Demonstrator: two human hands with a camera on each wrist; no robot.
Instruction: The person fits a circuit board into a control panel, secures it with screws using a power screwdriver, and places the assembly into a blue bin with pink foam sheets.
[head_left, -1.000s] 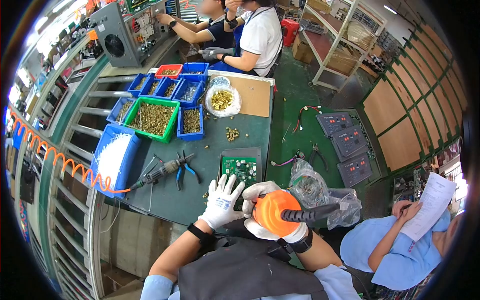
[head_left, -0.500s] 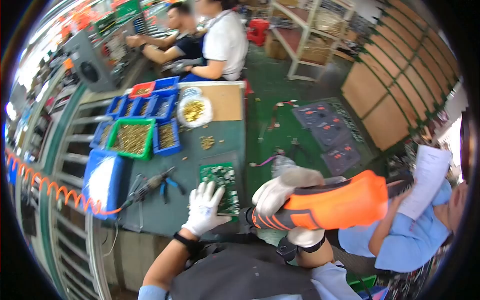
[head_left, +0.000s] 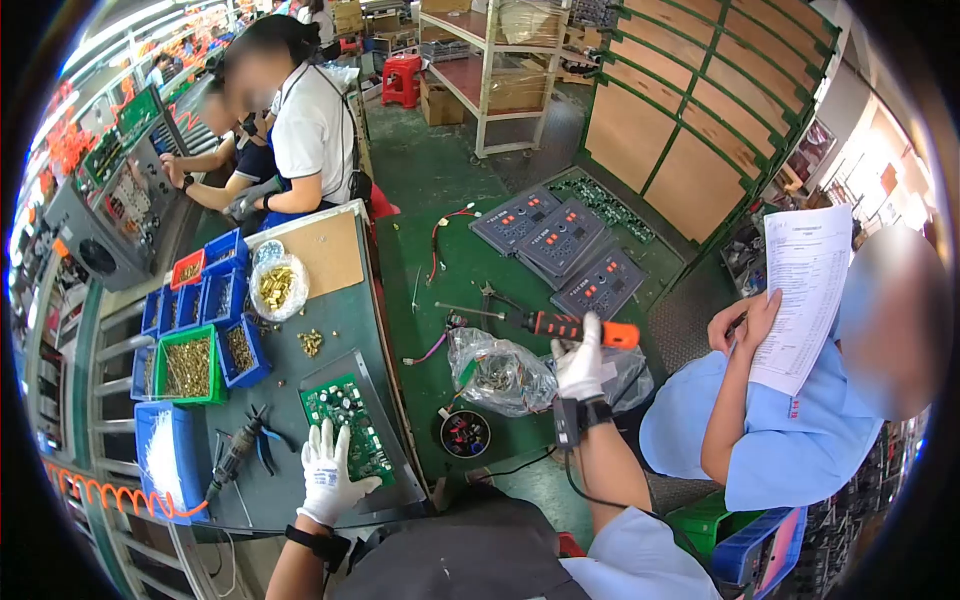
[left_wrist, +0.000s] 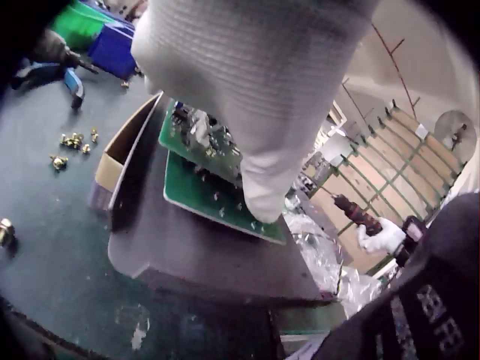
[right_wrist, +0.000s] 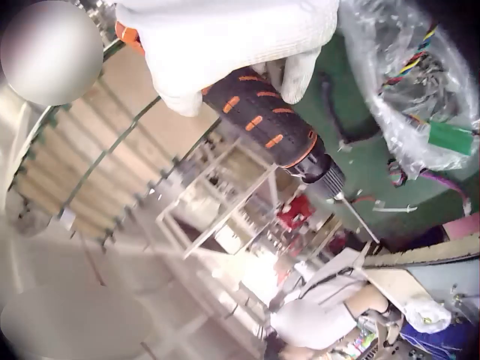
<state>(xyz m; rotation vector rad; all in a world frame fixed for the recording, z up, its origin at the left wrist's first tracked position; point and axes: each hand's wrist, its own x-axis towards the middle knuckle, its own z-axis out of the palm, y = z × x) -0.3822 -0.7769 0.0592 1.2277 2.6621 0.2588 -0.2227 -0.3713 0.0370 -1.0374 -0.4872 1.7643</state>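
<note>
In the head view my gloved left hand (head_left: pixel 332 477) rests with spread fingers on a green circuit board (head_left: pixel 362 440), which lies on a grey panel (head_left: pixel 398 462) at the table's edge. The left wrist view shows the glove (left_wrist: pixel 255 82) over the board (left_wrist: pixel 217 201). My gloved right hand (head_left: pixel 579 362) grips an orange and black electric screwdriver (head_left: pixel 560 326) out to the right, its long bit pointing left. From the right wrist view, fingers of the right hand (right_wrist: pixel 232 45) curl round the screwdriver's dark body (right_wrist: pixel 262 124).
Blue bins, a green bin (head_left: pixel 188 366) of brass parts, a bag of brass pieces (head_left: pixel 278 287), pliers (head_left: pixel 265 447) and a second tool (head_left: pixel 236 455) lie leftward. Beyond the right edge are a plastic bag (head_left: pixel 500 372), dark panels (head_left: pixel 598 283) and a person holding papers (head_left: pixel 808 290).
The right hand has moved away from the left hand and out to the right with the screwdriver. The left hand has come onto the board. The head view has swung right.
</note>
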